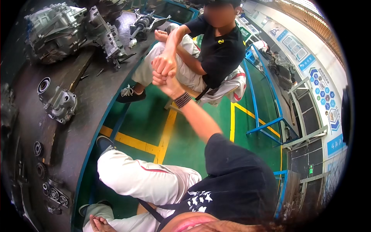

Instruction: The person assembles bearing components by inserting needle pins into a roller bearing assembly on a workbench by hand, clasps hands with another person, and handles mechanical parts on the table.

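My right arm, with a dark banded bracelet (182,99) at the wrist, reaches out over the floor. At its end my right hand (167,84) is closed against a co-worker's hand (164,63), which is in a fist just above it. The fingers of the two hands overlap, so the exact hold is partly hidden. The co-worker's other hand (160,36) lies palm up near the lap. Low at the left, my left hand (100,224) rests by my light trousers, fingers loosely bent and a little apart. I see nothing in it, and the lower edge cuts part of it off.
A dark workbench (96,83) runs along the left. On it are a large metal gearbox housing (56,33), a smaller casting (60,102), gears (40,169) and a shaft assembly (143,23). The seated co-worker (216,42) faces me. Blue frames (255,89) stand at the right.
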Demonstrator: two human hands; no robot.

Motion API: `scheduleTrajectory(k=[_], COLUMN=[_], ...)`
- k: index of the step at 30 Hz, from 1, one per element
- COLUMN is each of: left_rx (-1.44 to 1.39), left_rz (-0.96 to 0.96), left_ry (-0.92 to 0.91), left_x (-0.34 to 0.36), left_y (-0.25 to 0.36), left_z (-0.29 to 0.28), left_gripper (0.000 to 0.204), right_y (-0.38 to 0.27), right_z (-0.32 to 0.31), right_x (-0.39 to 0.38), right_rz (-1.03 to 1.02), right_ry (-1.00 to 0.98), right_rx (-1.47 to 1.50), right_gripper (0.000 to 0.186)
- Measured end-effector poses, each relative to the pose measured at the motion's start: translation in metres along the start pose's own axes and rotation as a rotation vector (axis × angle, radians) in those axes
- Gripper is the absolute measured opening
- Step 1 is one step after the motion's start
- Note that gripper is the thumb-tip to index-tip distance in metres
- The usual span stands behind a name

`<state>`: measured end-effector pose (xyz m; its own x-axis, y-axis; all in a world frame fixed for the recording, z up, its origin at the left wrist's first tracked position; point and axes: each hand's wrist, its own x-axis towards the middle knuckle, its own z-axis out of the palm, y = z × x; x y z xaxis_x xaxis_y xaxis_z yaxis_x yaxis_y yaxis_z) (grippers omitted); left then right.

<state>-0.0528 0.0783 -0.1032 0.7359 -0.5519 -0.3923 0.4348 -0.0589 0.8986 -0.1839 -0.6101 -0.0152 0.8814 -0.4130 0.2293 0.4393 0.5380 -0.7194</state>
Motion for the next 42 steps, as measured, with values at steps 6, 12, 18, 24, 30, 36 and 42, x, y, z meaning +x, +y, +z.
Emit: scheduleTrajectory(k=[6, 12, 18, 24, 30, 36, 42], left_rx=[-0.268, -0.134, -0.121, -0.278, -0.739, -0.706, -0.712], left_rz=[0.022, 0.076, 0.084, 0.19, 0.365, 0.395, 0.432], left_ry=[0.003, 0.133, 0.157, 0.083, -0.378, -0.227, -0.262], left_x=[0.026, -0.016, -0.006, -0.009, 0.03, 0.024, 0.02], left_y=[-0.018, 0.029, 0.02, -0.001, -0.018, -0.024, -0.018], left_z=[-0.061, -0.039, -0.011, 0.006, -0.02, -0.011, -0.008], left_gripper=[0.029, 0.028, 0.028, 0.027, 0.049, 0.049, 0.048], right_y=[0.045, 0.062, 0.076, 0.085, 0.047, 0.017, 0.045], right_z=[0.059, 0.063, 0.063, 0.056, 0.009, 0.005, -0.005], right_x=[-0.012, -0.022, -0.02, -0.008, -0.041, -0.076, -0.103], right_rz=[-0.216, -0.283, -0.27, -0.231, -0.156, -0.158, -0.122], right_ry=[-0.009, -0.149, -0.195, -0.226, -0.114, -0.179, -0.078], right_rx=[0.316, 0.623, 0.781, 0.93, 0.704, 0.734, 0.661], right_gripper=[0.041, 0.047, 0.048, 0.05, 0.061, 0.048, 0.066])
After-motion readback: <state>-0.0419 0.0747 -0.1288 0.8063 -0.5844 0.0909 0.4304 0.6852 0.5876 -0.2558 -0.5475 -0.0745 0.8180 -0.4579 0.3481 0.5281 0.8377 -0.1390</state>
